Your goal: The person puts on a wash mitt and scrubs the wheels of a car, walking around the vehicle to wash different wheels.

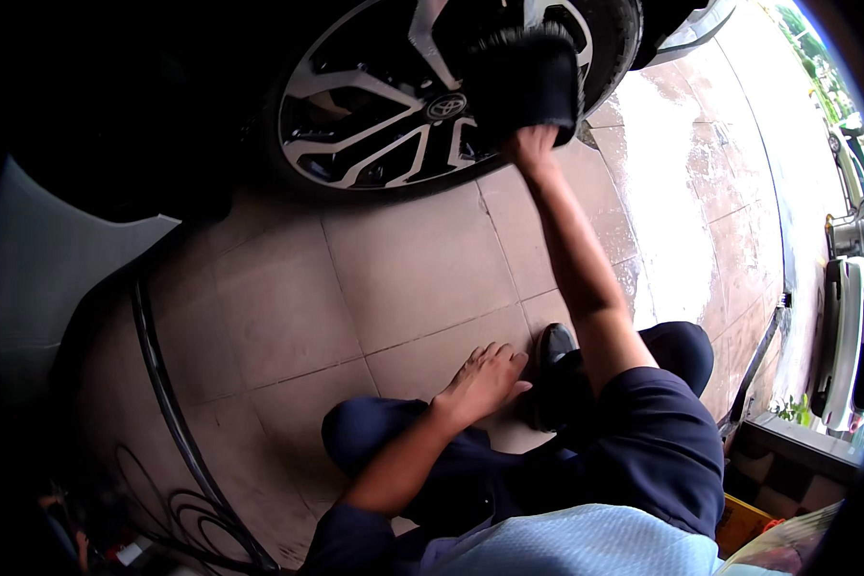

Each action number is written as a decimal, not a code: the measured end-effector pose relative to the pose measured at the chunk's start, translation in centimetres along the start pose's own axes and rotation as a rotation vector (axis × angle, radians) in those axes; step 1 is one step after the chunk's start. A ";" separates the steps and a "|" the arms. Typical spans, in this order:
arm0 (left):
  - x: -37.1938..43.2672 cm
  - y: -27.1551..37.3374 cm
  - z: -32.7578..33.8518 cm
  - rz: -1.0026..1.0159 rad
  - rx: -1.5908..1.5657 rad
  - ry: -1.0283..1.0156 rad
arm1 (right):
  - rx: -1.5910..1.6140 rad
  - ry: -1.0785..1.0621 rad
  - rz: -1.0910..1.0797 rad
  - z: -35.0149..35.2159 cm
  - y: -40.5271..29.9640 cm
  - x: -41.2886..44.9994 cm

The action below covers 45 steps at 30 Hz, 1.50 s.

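My right arm reaches up to the car wheel (446, 108), an alloy rim with silver and black spokes and a Toyota centre cap. In my right hand (536, 144) is a black scrubbing pad (529, 83) with a fuzzy edge, blurred by motion. It covers the right side of the spokes, and whether it is a mitt or a brush I cannot tell. Most of my right fingers are hidden by it. My left hand (486, 378) hangs empty over the tiled floor (417, 252), near my knee and black shoe (558, 342), its fingers slightly bent and apart.
At left is the dark car body, with a pale panel (50, 273). A black hose or pipe (173, 410) crosses the floor beside coiled thin hose (194, 511). Part of another person (61, 518) shows lower left. Wet floor (669, 187) glares at right, and a yellow container (741, 525) stands lower right.
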<state>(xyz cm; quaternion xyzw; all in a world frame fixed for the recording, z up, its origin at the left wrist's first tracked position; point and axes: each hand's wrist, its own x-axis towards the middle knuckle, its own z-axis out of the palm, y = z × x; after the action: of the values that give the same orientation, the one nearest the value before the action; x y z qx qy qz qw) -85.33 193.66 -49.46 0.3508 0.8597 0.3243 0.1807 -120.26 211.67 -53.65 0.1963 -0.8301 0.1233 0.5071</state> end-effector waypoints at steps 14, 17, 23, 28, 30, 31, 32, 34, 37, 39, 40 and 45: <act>-0.2 -0.4 1.0 -0.329 -0.190 -0.063 | 1.512 0.078 1.143 -6.3 -2.8 7.4; 0.9 5.1 -1.8 -0.351 -0.393 0.033 | 1.742 0.357 1.576 -3.4 -1.7 9.4; -9.5 15.1 -10.7 -0.607 -0.421 0.175 | 1.925 0.215 1.706 -8.5 -11.1 18.1; -10.5 22.0 -13.9 -0.684 -0.548 0.213 | 1.746 0.394 1.857 -7.2 -16.6 22.3; -9.5 23.7 -15.1 -0.676 -0.617 0.221 | 1.677 0.354 1.623 -6.9 -18.6 23.5; -9.9 24.3 -15.7 -0.655 -0.574 0.213 | 1.755 0.258 1.832 -9.1 -18.3 22.8; -10.8 24.9 -16.1 -0.645 -0.534 0.210 | 1.890 0.145 1.679 -11.7 -19.0 22.3; -12.0 26.4 -17.6 -0.735 -0.504 0.280 | 2.079 0.169 1.656 -16.8 -18.3 22.5; -14.7 28.5 -19.8 -0.880 -0.452 0.215 | 1.978 -0.036 1.905 -26.2 -14.4 24.7; -15.2 29.8 -19.9 -0.971 -0.476 0.202 | 1.851 -0.066 1.819 -31.6 -8.2 24.2; -15.4 30.3 -20.0 -1.016 -0.498 0.201 | 1.776 -0.080 1.779 -34.4 -5.0 23.7; -21.7 32.4 -17.4 -1.170 -0.369 0.351 | 1.537 -0.127 1.666 -49.8 10.4 20.5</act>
<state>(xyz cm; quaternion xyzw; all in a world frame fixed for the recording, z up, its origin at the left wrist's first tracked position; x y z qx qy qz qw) -64.07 188.14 -12.88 -0.2719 0.8560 0.3674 0.2417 -93.83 236.88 -12.78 -0.1519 -0.4310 0.8889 -0.0306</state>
